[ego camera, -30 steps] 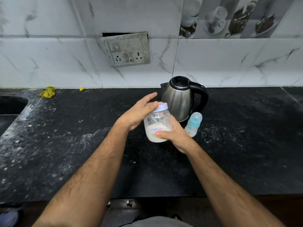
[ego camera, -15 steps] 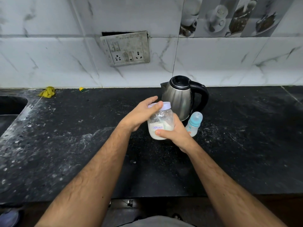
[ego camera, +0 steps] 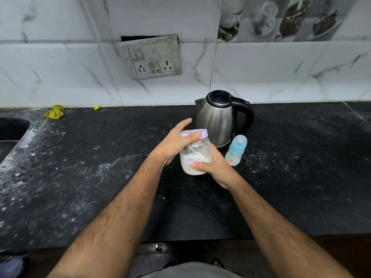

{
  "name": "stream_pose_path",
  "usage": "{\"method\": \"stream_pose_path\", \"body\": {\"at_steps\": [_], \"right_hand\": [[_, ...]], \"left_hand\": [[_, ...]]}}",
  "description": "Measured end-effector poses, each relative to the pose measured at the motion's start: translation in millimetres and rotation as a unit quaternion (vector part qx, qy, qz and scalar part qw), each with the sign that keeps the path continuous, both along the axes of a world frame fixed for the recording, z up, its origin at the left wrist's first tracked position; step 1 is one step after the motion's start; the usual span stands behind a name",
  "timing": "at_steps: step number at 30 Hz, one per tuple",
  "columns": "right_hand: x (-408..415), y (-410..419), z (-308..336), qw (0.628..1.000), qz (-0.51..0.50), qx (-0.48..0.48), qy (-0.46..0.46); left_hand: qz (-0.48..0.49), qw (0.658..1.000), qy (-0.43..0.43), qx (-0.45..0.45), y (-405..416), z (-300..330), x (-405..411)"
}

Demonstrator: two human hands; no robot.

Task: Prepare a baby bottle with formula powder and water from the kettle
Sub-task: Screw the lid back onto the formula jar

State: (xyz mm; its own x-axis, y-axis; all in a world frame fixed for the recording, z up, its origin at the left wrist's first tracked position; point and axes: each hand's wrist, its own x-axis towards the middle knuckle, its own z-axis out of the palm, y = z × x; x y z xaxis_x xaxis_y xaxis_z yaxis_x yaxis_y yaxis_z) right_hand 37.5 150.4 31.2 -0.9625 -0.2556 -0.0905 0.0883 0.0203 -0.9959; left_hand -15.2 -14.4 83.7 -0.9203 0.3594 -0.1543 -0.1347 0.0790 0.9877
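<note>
Hands on the formula jar (ego camera: 195,157) above the countertop (ego camera: 100,177): your right hand (ego camera: 214,167) wraps its body, your left hand (ego camera: 176,143) curls over the white lid (ego camera: 193,134). Kettle (ego camera: 218,119) and baby bottle (ego camera: 235,150) stand just behind, capped, upright.

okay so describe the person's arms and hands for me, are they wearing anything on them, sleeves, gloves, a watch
Both forearms are bare from the bottom edge of the frame to the wrists, with visible hair and no sleeves in view. The left hand and right hand have no gloves. No watch, bracelet or ring shows on the parts in view.
</note>
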Motion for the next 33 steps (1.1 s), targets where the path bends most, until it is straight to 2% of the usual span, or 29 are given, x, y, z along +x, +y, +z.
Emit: {"method": "stream_pose_path", "body": {"at_steps": [4,6,9,12,18,25,33], "right_hand": [[0.0,4.5,-3.8,1.0,-0.015,0.026,0.001],[-0.3,8.8,-5.3,1.0,-0.02,0.017,-0.004],[-3.9,17.5,-15.9,0.999,-0.029,0.016,-0.011],[-10.7,24.0,-28.2,0.997,-0.022,0.062,-0.039],[-29.3,36.6,-52.6,0.977,-0.002,0.214,-0.023],[-38.2,35.2,-44.1,0.967,-0.068,0.245,-0.013],[-56.3,31.0,-49.9,0.952,-0.061,0.299,-0.017]], "left_hand": [[0.03,0.998,-0.057,-0.007,-4.3,-12.6,7.1],[0.009,0.996,-0.083,-0.034,-12.2,-27.3,11.3],[-0.033,0.994,-0.082,-0.069,-20.6,-44.4,17.3],[-0.025,0.995,-0.084,-0.047,-18.4,-53.5,17.6],[0.014,0.995,-0.094,-0.036,-16.3,-72.6,11.4],[0.048,0.995,-0.082,-0.023,-4.1,-83.6,-0.9],[0.068,0.995,-0.066,-0.026,-1.9,-96.1,-15.4]]}}
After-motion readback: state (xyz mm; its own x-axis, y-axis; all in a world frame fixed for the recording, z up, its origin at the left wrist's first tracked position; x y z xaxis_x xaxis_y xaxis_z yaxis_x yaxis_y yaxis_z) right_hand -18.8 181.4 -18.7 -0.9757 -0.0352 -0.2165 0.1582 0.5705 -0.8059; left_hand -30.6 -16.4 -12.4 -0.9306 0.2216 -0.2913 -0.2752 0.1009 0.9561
